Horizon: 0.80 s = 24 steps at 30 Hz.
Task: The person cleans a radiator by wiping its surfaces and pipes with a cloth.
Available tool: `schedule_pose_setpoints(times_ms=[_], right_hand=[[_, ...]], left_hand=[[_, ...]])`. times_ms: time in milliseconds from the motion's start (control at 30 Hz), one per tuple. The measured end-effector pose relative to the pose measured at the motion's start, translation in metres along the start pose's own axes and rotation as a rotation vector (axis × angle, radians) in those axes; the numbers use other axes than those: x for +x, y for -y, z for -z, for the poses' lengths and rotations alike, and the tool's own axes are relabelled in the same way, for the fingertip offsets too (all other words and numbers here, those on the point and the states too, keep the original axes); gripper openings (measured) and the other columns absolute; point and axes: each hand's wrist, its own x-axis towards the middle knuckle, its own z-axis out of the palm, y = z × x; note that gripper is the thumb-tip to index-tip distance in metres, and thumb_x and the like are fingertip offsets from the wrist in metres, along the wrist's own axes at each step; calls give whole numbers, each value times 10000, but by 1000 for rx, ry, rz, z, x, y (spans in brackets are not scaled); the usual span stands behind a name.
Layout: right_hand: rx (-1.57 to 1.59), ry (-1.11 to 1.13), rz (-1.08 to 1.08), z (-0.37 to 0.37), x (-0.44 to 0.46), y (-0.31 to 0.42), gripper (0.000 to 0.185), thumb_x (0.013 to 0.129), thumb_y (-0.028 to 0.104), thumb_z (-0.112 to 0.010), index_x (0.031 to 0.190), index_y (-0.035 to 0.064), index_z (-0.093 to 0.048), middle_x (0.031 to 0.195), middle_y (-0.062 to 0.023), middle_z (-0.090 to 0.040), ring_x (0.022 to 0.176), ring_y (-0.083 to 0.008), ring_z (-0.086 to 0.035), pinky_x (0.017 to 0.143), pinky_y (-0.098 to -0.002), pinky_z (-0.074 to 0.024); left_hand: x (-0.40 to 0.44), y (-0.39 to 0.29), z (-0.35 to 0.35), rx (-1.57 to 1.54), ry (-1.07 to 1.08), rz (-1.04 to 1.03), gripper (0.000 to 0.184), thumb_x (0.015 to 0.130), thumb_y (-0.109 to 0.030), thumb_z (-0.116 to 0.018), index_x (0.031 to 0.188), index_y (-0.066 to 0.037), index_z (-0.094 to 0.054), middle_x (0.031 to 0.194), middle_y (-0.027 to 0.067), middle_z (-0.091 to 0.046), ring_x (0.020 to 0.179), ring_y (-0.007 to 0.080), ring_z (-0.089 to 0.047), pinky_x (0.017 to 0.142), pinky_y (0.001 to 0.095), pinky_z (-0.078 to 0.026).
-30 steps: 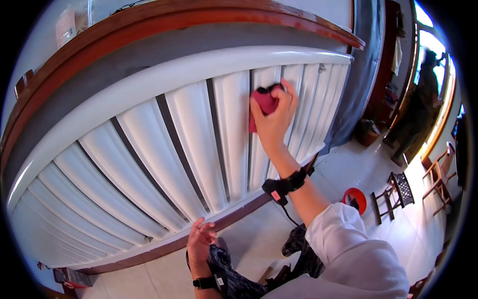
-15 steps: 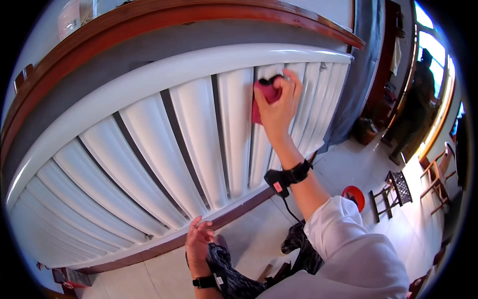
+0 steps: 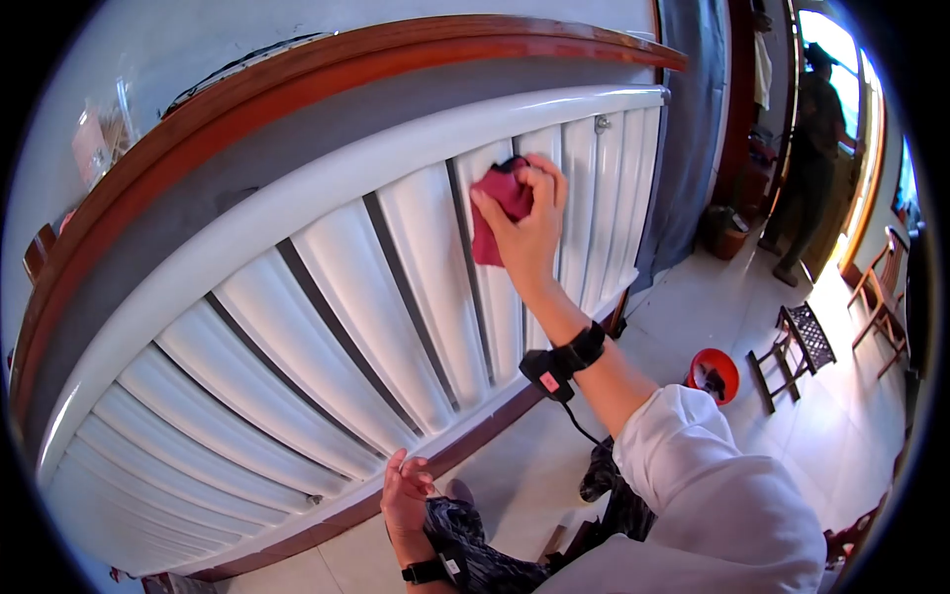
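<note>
Directions taken from the cloth as clock centre. Red cloth [image 3: 487, 247] lies against the upper part of a slat on the white radiator [image 3: 341, 247], toward the radiator's right end. A black patch shows at the cloth's top edge; its lower end hangs free of the fingers.

Right hand [image 3: 531, 233]: clamped on the cloth, thumb on one side, fingers bent over the other. Black wrist strap [image 3: 586, 346] at 5 o'clock, small black box on it, cable trailing downward. White sleeve [image 3: 693, 465] farther out on the same line.

Left hand [image 3: 404, 495]: between 6 and 7, low, near the radiator's bottom rail; contact with the rail cannot be told. Fingers half curled, thumb and fingertips apart. Dark band [image 3: 426, 571] at that wrist; dark patterned trousers [image 3: 490, 549] beside it.

Radiator slats fan out toward 8, dark gaps between several of them. Reddish wooden shelf [image 3: 445, 48] arches overhead, from about 8 round past 12 to nearly 2. Grey-blue curtain [image 3: 683, 148] just past 2, hanging beside the radiator's end.

Farther off: red bucket [image 3: 728, 368] at 4, something dark inside; low stool [image 3: 807, 337] beyond it, shy of 4. Wooden chair [image 3: 881, 297] past 3. Another person [image 3: 813, 148] stands by a bright doorway, short of 3, mostly in shadow.
</note>
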Motion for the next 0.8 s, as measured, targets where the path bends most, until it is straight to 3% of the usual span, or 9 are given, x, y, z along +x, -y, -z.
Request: schedule_pose_setpoints(times_ms=[167,433,667,800], right_hand=[[-15,-29,-115,-2,-14,-8,413,693,198,-780,942,52,-484,1122,-145,-448,1005,-317,-488,824,-379,-428],[33,-5,-123,-9,14,5,410,702,202,-767,940,45,-473,1072,-154,-454,978,-319,-475,816,-375,-420],[16,19,-122,2,-29,-17,402,703,192,-765,928,34,-472,1080,-153,-461,993,-319,-471,828,-386,-408],[-17,3,-102,-8,9,0,413,702,220,-766,921,32,-470,1061,-150,-467,992,-317,-462,825,-380,-406]], left_hand=[[1,1,-1,-9,-33,4,496,893,-347,-506,1275,-45,-416,1058,170,-584,767,199,-613,610,292,-477],[-3,0,-2,19,-28,5,499,900,-357,-501,1274,-38,-415,1062,171,-584,769,205,-614,619,296,-478],[-2,-1,-2,-12,7,1,489,896,-333,-508,1280,-45,-415,1074,170,-581,776,204,-615,626,300,-482],[-5,-1,-2,-24,7,4,490,889,-319,-513,1284,-48,-413,1079,169,-578,779,210,-616,636,304,-484]])
